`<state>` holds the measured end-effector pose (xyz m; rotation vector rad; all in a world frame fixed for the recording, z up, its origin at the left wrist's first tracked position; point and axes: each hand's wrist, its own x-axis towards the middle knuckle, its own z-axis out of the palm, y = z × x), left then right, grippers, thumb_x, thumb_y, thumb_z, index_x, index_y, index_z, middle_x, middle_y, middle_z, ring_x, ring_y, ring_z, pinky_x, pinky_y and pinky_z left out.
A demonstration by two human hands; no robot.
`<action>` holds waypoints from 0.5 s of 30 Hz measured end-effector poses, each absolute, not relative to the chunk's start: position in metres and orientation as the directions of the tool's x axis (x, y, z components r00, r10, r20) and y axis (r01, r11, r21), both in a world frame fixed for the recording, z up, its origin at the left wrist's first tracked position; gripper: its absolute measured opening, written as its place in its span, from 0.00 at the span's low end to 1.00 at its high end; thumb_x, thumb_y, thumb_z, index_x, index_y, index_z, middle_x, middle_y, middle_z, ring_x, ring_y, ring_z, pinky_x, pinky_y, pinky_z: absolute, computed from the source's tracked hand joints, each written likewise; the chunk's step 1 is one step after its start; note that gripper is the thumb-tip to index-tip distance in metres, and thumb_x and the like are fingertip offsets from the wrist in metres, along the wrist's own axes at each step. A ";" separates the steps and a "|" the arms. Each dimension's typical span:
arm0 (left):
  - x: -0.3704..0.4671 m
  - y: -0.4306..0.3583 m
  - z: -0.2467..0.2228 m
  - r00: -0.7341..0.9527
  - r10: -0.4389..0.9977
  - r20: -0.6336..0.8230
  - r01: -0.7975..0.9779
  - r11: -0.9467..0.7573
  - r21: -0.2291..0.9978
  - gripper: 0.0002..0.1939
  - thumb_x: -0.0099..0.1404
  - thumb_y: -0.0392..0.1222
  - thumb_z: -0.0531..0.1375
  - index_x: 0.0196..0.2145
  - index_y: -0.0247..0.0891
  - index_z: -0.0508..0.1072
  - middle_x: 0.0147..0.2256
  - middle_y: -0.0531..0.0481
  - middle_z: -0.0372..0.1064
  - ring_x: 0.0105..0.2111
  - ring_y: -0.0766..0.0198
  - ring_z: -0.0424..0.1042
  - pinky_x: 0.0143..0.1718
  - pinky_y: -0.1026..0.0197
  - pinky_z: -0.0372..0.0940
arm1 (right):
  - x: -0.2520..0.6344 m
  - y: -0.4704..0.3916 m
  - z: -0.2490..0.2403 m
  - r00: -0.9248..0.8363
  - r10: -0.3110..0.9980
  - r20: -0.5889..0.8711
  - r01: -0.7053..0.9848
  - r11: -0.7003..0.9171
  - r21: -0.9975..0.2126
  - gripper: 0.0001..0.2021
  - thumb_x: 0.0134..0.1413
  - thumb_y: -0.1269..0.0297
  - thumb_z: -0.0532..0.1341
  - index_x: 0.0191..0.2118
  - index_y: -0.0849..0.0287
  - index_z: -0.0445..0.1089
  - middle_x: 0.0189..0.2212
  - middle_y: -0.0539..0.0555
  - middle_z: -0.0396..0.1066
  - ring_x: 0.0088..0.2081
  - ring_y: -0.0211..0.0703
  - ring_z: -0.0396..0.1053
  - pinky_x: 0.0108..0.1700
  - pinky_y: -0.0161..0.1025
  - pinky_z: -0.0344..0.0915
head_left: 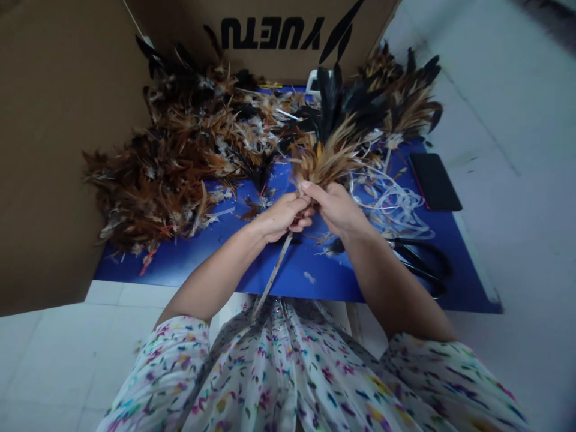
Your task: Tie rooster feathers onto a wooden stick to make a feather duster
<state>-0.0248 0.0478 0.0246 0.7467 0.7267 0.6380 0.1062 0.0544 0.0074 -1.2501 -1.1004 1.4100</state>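
Both of my hands meet over the middle of a blue table (pixel 324 282). A bunch of tan and black feathers (pixel 330 147) fans upward and away from them. My right hand (pixel 339 207) is closed on the base of this bunch, its thumb pressed along the feathers. My left hand (pixel 288 217) is closed beside it, fingers curled at the lower end of the bunch. A thin pale stick (pixel 273 276) runs down from below my hands toward my lap; its upper end is hidden by my fingers.
Loose brown feathers (pixel 166 174) are heaped at left. Another feather bunch (pixel 409 102) lies at back right. Tangled clear plastic strip (pixel 396 201), black-handled scissors (pixel 425 264) and a dark phone (pixel 435 181) sit at right. Cardboard (pixel 270 63) stands behind and at left.
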 end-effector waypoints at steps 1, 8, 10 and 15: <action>-0.029 0.050 0.027 0.584 0.735 -0.345 -0.265 0.574 0.775 0.11 0.70 0.36 0.52 0.28 0.36 0.58 0.21 0.57 0.54 0.15 0.77 0.54 0.15 0.75 0.41 | 0.108 0.057 0.007 -0.084 0.986 -0.143 -0.097 -0.151 -0.984 0.20 0.45 0.45 0.67 0.25 0.59 0.70 0.22 0.51 0.69 0.25 0.38 0.66 0.28 0.36 0.64; -0.067 0.072 0.048 0.463 0.845 -0.269 -0.456 0.487 0.745 0.06 0.69 0.37 0.54 0.34 0.34 0.66 0.22 0.56 0.56 0.17 0.77 0.56 0.15 0.75 0.44 | 0.108 0.078 -0.012 -0.179 0.983 0.045 0.278 0.094 -0.956 0.10 0.55 0.59 0.60 0.30 0.58 0.75 0.31 0.53 0.75 0.38 0.44 0.71 0.43 0.41 0.65; -0.074 0.075 0.051 0.409 0.862 -0.300 -0.501 0.487 0.716 0.05 0.68 0.38 0.56 0.35 0.34 0.67 0.23 0.57 0.56 0.17 0.77 0.56 0.15 0.75 0.47 | 0.099 0.079 -0.016 -0.316 0.941 0.118 0.506 0.272 -0.819 0.07 0.53 0.69 0.60 0.34 0.60 0.76 0.36 0.54 0.75 0.40 0.44 0.70 0.48 0.42 0.63; -0.078 0.078 0.055 0.342 0.876 -0.340 -0.539 0.479 0.692 0.05 0.68 0.40 0.57 0.36 0.35 0.68 0.22 0.56 0.57 0.16 0.77 0.57 0.13 0.74 0.48 | 0.072 0.084 -0.017 -0.529 0.843 0.097 0.682 0.490 -0.543 0.10 0.57 0.71 0.59 0.41 0.62 0.77 0.42 0.61 0.73 0.45 0.50 0.69 0.49 0.44 0.61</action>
